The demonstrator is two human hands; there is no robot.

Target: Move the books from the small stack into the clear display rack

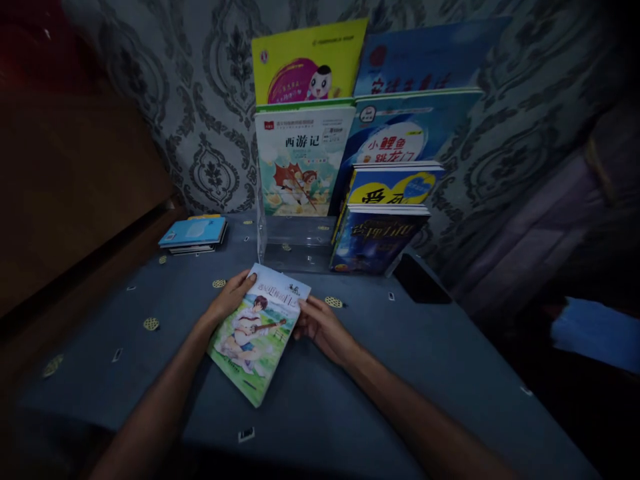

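A thin green-and-white picture book with a drawn figure playing a guitar is held just above the blue tablecloth. My left hand grips its upper left edge, thumb on the cover. My right hand pinches its right edge. Behind it stands a clear tiered book stand with its front left slot bare. Several children's books fill the other tiers, among them a pale one with red Chinese title and a dark blue one.
A small stack of books with a light blue cover lies at the back left of the table. Patterned grey wallpaper rises behind the stand. A brown wooden panel borders the left side. Something blue lies in the dark at the right.
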